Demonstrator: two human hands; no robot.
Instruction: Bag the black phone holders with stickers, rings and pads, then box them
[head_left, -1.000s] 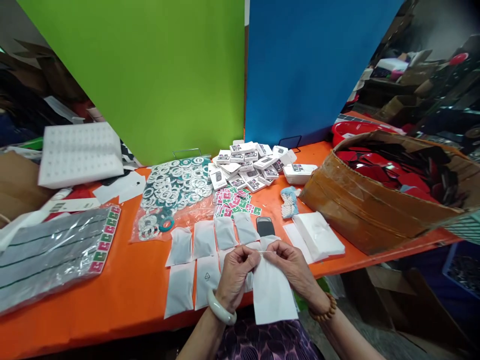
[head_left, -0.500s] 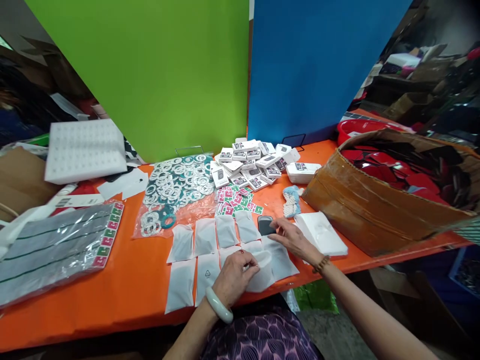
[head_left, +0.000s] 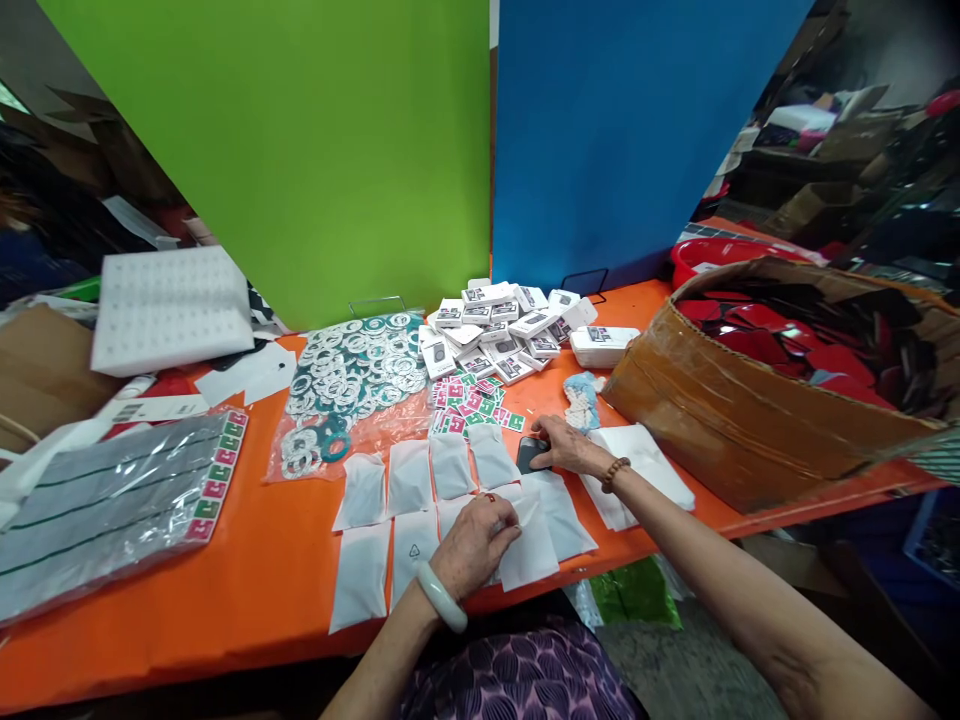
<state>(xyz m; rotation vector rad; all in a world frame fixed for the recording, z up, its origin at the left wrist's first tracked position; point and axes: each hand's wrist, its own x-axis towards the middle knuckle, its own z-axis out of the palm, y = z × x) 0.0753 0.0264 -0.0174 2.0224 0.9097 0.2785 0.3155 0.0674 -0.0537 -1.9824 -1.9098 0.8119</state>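
My left hand [head_left: 480,540], with a pale bangle on the wrist, pinches the top edge of a thin white pouch [head_left: 531,550] that hangs over other pouches. My right hand [head_left: 571,446] reaches to a dark, flat piece with rounded corners [head_left: 529,453], its thumb and fingers closed at the edges; the piece still lies on the table. Several filled white pouches [head_left: 409,477] lie in two rows beside my left hand. One of them bears a small triangle mark. Right of the rows is another pouch [head_left: 559,515], partly under the held one.
A stack of white pouches [head_left: 660,470] lies by my right wrist. Behind are small printed boxes [head_left: 495,330], pink and green stickers [head_left: 472,398], a bag of white rings [head_left: 360,370] and a blue-white cloth [head_left: 581,400]. A big carton [head_left: 697,410] of red and black pieces stands right.
My right hand has moved from beside the dark piece onto it and gripped it. The pouch in my left hand has been lifted and now hangs more upright.
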